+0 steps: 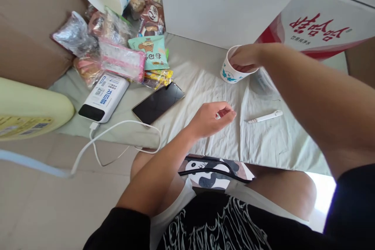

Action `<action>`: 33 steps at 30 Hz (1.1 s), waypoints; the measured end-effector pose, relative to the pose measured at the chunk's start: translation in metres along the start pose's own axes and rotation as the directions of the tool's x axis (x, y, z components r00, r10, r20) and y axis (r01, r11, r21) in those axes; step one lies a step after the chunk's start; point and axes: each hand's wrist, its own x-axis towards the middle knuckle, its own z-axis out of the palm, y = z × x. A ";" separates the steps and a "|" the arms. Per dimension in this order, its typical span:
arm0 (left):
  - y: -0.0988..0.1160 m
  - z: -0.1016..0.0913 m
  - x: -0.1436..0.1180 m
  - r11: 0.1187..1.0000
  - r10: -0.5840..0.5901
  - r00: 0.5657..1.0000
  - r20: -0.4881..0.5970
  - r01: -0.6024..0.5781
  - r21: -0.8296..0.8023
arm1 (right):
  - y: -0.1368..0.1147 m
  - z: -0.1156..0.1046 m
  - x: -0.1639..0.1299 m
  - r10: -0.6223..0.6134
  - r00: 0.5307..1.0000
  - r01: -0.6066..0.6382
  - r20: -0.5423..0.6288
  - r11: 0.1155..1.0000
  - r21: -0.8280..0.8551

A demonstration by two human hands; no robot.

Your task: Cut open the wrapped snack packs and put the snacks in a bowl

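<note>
Nearest, left hand [211, 118] hovering just above the pale sheet [202, 74], fingers [227, 114] curled in loosely, thumb and forefinger nearly meeting around something small and pale; too small to tell what, or whether truly pinched. Just beyond, to the right, a white pen [265, 117] lying flat on the sheet, untouched, apart from both hands. Farther on, right hand [244, 58] reaching over the paper cup [231, 71], fingertips dipped inside its mouth, bent together; cannot tell whether gripping anything inside. Cup tilted slightly, resting on the sheet beside the white box [225, 4]. Judging by this, work at an early or middle point: 1 cup being handled, pen not yet picked up. Off left, phone [158, 102], power bank [104, 96], snack packets [117, 47].
</note>
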 end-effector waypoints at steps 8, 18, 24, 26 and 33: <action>-0.001 -0.003 -0.002 0.899 -0.036 0.999 0.024 0.022 0.437 | -0.108 0.058 -0.058 -0.288 0.956 0.278 0.057 0.951 0.135; -0.009 0.000 -0.010 0.826 -0.097 0.994 0.049 0.053 0.561 | -0.156 0.126 -0.031 -0.248 0.967 0.254 -0.058 0.919 0.300; -0.008 -0.004 -0.008 0.872 -0.077 0.997 -0.016 0.075 0.483 | -0.098 0.076 -0.075 -0.283 0.847 0.393 -0.451 0.904 0.170; -0.008 -0.005 -0.007 0.920 -0.099 0.991 -0.094 0.127 0.370 | -0.056 0.066 -0.111 -0.362 0.720 0.457 -0.592 0.889 0.013; -0.008 0.018 0.008 0.808 -0.178 0.983 -0.035 0.127 -0.575 | 0.042 0.105 -0.219 -0.662 0.408 0.482 -0.629 0.741 -0.467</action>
